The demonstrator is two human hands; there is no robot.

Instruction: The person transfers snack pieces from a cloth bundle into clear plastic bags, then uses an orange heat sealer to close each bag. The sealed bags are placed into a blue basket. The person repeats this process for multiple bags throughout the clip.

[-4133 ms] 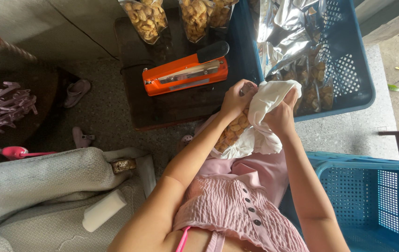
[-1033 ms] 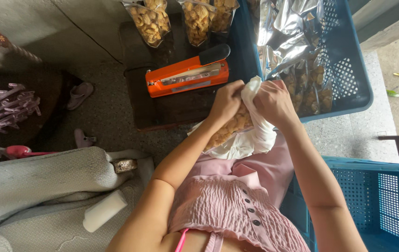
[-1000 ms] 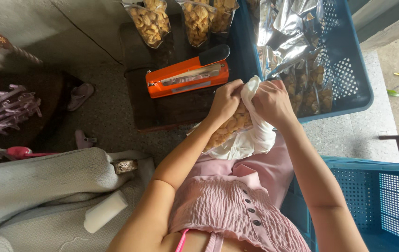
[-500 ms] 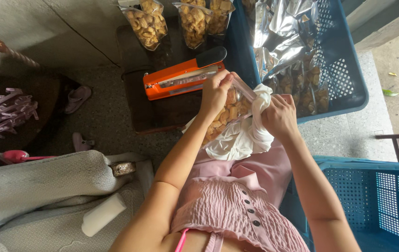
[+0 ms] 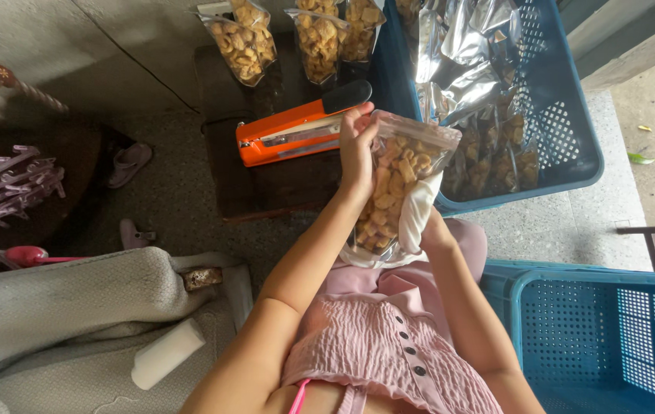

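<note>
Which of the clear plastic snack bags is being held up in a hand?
The clear snack bag gripped by the left hand above the lap; the other filled bags lie untouched beyond the orange sealer.

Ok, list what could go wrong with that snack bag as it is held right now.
1. The clear snack bag looks unsealed at the top and is full; if it tilts, pieces could spill onto the lap or floor.
2. The left hand has its grip only on the upper edge, while the right hand is mostly hidden behind a white cloth, so the bag could slip.
3. The orange sealer lies very close; a bump might knock it.
</note>
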